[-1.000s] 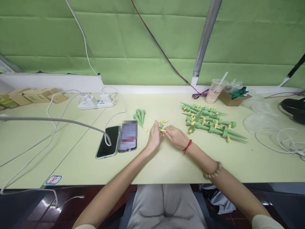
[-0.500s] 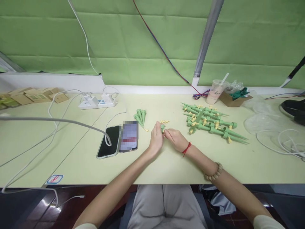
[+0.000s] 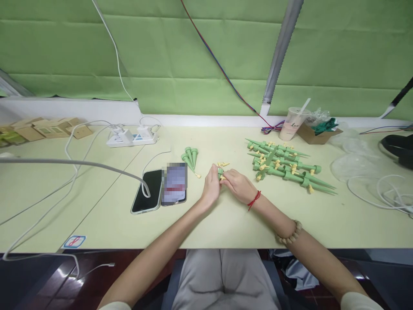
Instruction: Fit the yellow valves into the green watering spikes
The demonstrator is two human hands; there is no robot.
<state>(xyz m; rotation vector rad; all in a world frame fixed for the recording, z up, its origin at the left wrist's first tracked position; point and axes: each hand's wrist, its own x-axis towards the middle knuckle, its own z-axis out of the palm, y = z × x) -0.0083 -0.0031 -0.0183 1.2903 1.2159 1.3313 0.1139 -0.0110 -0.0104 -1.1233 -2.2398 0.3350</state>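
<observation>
The worktop (image 3: pixel 226 224) spans the frame. A pile of green spikes (image 3: pixel 284 165) lies right of centre, within reach. Two phones (image 3: pixel 161 189) lie left of centre. At centre, the left hand (image 3: pixel 210 188) and right hand (image 3: pixel 238 185) meet, both pinching one small green piece (image 3: pixel 220 173) between fingertips for fitting.

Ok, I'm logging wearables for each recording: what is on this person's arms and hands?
Both forearms are bare, with no gloves. The right hand has a red string at the wrist and a tan bead bracelet further up. Pale short sleeve edges show near both shoulders. The left hand wears nothing.
</observation>
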